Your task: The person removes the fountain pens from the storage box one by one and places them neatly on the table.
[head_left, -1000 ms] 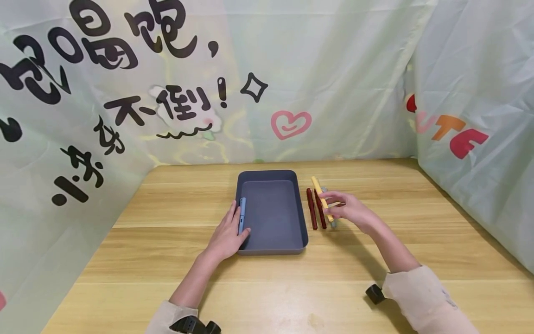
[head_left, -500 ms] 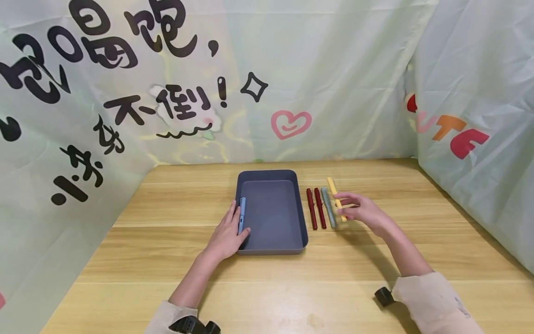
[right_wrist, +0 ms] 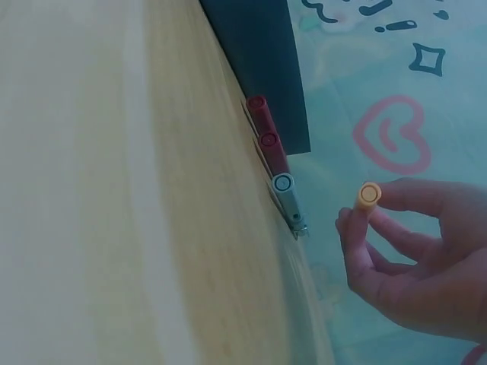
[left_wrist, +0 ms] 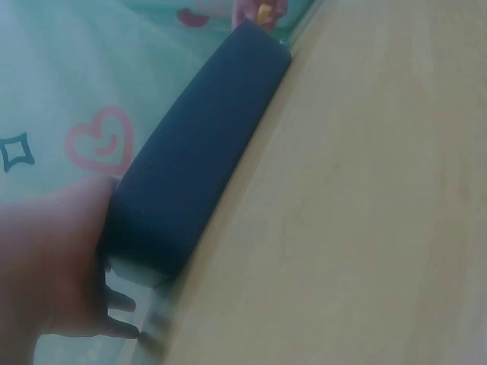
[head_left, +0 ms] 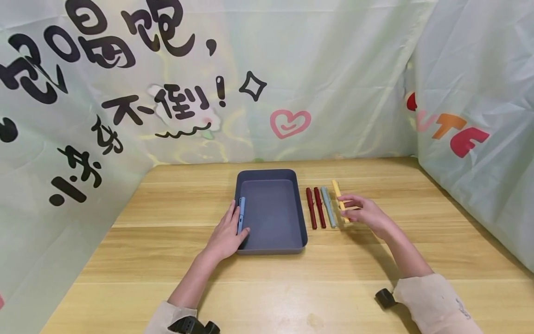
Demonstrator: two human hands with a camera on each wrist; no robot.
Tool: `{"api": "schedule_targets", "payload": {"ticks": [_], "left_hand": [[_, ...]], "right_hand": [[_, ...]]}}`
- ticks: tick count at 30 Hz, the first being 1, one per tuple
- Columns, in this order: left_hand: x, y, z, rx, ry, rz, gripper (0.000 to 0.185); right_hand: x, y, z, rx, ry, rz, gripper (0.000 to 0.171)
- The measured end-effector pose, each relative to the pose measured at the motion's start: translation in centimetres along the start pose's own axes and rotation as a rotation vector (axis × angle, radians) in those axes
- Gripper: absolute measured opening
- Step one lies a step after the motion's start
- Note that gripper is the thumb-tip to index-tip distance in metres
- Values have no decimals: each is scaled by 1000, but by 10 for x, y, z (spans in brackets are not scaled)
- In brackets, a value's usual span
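The slim yellow plastic pen is right of centre in the head view, apparently raised just off the bench. From where I stand, the right hand pinches it between thumb and fingertips. That grip looks light; if the fingers slacken or tilt, I'd expect the pen to slip and roll.

Just left of it lies a pale blue-green pen, then two dark red glossy pens, all near upright in the frame. They sit so close together that a careless knuckle could scatter the row.

Near those, at mid-frame, stands a dark blue-grey rectangular tray. A light blue pen runs along its inner left wall, lower end hidden by the left hand. That hand rests on the rim, fingers extended, thumb spread inside; pressing unevenly there could shift the tray.
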State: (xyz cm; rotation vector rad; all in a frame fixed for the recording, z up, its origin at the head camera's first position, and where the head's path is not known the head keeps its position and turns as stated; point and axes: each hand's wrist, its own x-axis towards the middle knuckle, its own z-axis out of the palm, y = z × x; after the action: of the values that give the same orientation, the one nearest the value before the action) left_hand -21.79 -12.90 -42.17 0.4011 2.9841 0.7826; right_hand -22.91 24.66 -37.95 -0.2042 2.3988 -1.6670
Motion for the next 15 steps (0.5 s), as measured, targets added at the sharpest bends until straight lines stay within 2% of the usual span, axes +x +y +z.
{"api": "schedule_targets", "payload": {"ticks": [15], "left_hand": [[-1, 1, 0, -4, 4, 5, 70]], "right_hand": [[8, 21, 1, -28, 39, 33, 49]]}}
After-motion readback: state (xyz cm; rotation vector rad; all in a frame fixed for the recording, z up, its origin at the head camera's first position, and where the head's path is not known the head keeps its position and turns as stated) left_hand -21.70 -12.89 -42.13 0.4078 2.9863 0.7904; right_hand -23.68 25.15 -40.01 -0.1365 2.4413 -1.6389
